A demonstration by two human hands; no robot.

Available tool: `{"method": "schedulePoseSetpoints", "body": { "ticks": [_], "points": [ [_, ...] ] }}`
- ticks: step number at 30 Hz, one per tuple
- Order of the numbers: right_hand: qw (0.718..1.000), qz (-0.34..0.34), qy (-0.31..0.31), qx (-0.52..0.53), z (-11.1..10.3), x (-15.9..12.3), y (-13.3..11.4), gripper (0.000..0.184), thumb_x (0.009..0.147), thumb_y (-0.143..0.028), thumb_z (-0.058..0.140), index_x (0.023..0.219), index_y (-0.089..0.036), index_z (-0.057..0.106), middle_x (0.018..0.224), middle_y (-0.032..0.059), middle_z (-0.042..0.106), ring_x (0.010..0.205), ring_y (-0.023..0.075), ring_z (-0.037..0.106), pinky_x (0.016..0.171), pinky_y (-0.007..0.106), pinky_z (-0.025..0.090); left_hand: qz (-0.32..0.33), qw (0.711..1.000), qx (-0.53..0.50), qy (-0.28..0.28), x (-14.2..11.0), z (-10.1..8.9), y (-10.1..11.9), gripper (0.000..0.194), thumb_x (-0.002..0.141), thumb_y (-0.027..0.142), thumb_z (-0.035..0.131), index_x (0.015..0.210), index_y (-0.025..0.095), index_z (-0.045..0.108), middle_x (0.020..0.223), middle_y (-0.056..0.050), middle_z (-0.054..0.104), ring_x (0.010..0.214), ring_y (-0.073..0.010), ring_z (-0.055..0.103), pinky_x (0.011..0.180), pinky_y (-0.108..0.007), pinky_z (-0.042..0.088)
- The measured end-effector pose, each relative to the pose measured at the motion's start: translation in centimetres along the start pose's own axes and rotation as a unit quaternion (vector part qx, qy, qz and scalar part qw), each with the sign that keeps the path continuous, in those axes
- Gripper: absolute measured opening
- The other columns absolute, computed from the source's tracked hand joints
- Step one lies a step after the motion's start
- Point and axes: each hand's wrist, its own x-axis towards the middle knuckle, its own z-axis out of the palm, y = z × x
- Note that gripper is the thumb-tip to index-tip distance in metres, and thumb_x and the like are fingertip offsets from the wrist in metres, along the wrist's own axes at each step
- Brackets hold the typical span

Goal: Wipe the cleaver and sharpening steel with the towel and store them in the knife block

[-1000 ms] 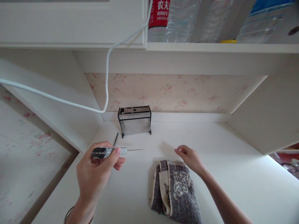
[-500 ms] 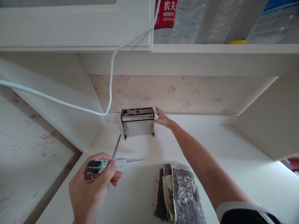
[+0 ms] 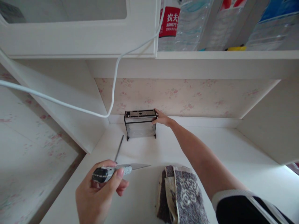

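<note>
My left hand point(image 3: 100, 189) is closed on a small knife with a black-and-white handle point(image 3: 112, 173). Its pointed blade point(image 3: 141, 166) sticks out to the right. A thin grey rod point(image 3: 119, 147) lies on the white surface just beyond, its lower end hidden behind that hand. At the back stands a knife holder point(image 3: 141, 129) with a slotted metal top and small dark feet. My right hand point(image 3: 162, 118) grips its right end, thumb at the front and fingers behind the top edge.
A folded grey patterned cloth point(image 3: 187, 196) lies on the white surface between my arms. A white cable point(image 3: 114, 81) hangs in front of the cabinet door point(image 3: 77, 40). Several plastic bottles point(image 3: 169, 23) stand on the upper shelf point(image 3: 221, 55). Side panels flank the recess.
My right hand has closed from spread fingers onto the holder's end. My left hand, with the knife, has moved slightly right and down, and the blade's flat shows more. The view has shifted a little.
</note>
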Motion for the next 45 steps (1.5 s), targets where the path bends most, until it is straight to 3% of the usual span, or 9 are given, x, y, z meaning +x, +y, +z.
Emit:
{"method": "schedulePoseSetpoints", "body": {
  "ticks": [8,17,23,26,28,31,33,37,45],
  "points": [
    [0.998,0.027,-0.011,0.061,-1.3,-4.0,-0.9,0.105,0.048,-0.019,0.084,0.141,-0.024,0.035,0.145,0.0143,0.037,0.104,0.0227,0.059,0.074,0.034,0.058,-0.034,0.999,-0.008,-0.018,-0.2,-0.3,0.2,0.026,0.067,0.035,0.076,0.080,0.020,0.060,0.042,0.004,0.061,0.033,-0.0152,0.055,0.030,-0.021,0.047],
    [0.998,0.034,0.019,0.055,-5.2,-12.1,-0.7,0.100,0.047,-0.014,0.084,0.137,-0.025,0.042,0.144,0.0104,0.041,0.112,0.0238,0.056,0.086,0.035,0.055,-0.058,0.990,-0.088,-0.095,0.2,1.3,1.1,0.030,0.063,0.035,0.078,0.082,0.021,0.059,0.037,0.005,0.058,0.028,-0.0159,0.051,0.025,-0.022,0.041],
    [0.995,0.063,0.036,0.075,-5.8,-15.8,-1.0,0.115,0.051,-0.020,0.085,0.148,-0.031,0.024,0.151,0.0117,0.029,0.120,0.0266,0.052,0.091,0.039,0.054,0.002,0.966,-0.149,-0.212,0.4,3.3,3.8,0.031,0.064,0.044,0.080,0.079,0.022,0.065,0.040,0.003,0.060,0.027,-0.0147,0.050,0.022,-0.022,0.039],
    [0.988,0.076,0.076,0.109,-5.2,-17.8,-1.0,0.123,0.058,-0.029,0.084,0.151,-0.036,0.003,0.156,0.0109,0.016,0.127,0.0268,0.047,0.094,0.038,0.053,0.061,0.946,-0.164,-0.274,0.6,4.9,6.0,0.029,0.070,0.047,0.075,0.071,0.020,0.065,0.046,0.000,0.064,0.033,-0.0130,0.054,0.027,-0.021,0.042],
    [0.979,0.073,0.142,0.129,-4.4,-19.7,-0.3,0.114,0.065,-0.037,0.079,0.150,-0.038,0.003,0.156,0.0098,0.018,0.128,0.0252,0.047,0.094,0.036,0.052,0.093,0.932,-0.170,-0.307,0.9,6.1,7.3,0.029,0.076,0.048,0.071,0.070,0.020,0.065,0.050,-0.001,0.066,0.037,-0.0122,0.056,0.031,-0.020,0.043],
    [0.940,0.089,0.290,0.152,-2.6,-23.3,1.5,0.081,0.074,-0.047,0.069,0.143,-0.035,0.026,0.140,0.0069,0.044,0.110,0.0187,0.059,0.085,0.031,0.055,0.129,0.920,-0.179,-0.325,1.6,7.8,9.0,0.030,0.078,0.048,0.069,0.073,0.018,0.065,0.054,-0.001,0.067,0.041,-0.0118,0.058,0.034,-0.021,0.044],
    [0.910,0.133,0.365,0.144,-0.9,-26.1,2.8,0.063,0.076,-0.050,0.066,0.129,-0.027,0.043,0.109,0.0037,0.060,0.082,0.0137,0.062,0.069,0.025,0.054,0.151,0.919,-0.177,-0.319,2.0,8.9,10.0,0.033,0.078,0.050,0.068,0.075,0.018,0.065,0.056,-0.001,0.068,0.042,-0.0116,0.059,0.034,-0.020,0.043],
    [0.909,0.174,0.359,0.123,2.9,-31.8,5.0,0.045,0.075,-0.052,0.065,0.106,-0.020,0.056,0.064,-0.0038,0.051,0.056,0.0118,0.049,0.052,0.023,0.041,0.193,0.922,-0.166,-0.292,2.6,11.1,11.5,0.038,0.077,0.055,0.067,0.083,0.017,0.064,0.055,0.001,0.067,0.039,-0.0097,0.058,0.032,-0.018,0.038],
    [0.938,0.203,0.277,-0.042,5.6,-36.1,7.3,0.039,0.084,-0.059,0.050,0.096,-0.024,0.063,0.080,0.0027,0.066,0.076,0.0209,0.061,0.070,0.032,0.047,0.252,0.917,-0.133,-0.280,3.3,15.0,13.3,0.045,0.076,0.061,0.063,0.091,0.019,0.063,0.059,0.004,0.069,0.043,-0.0097,0.063,0.037,-0.016,0.040]
  ]
}}
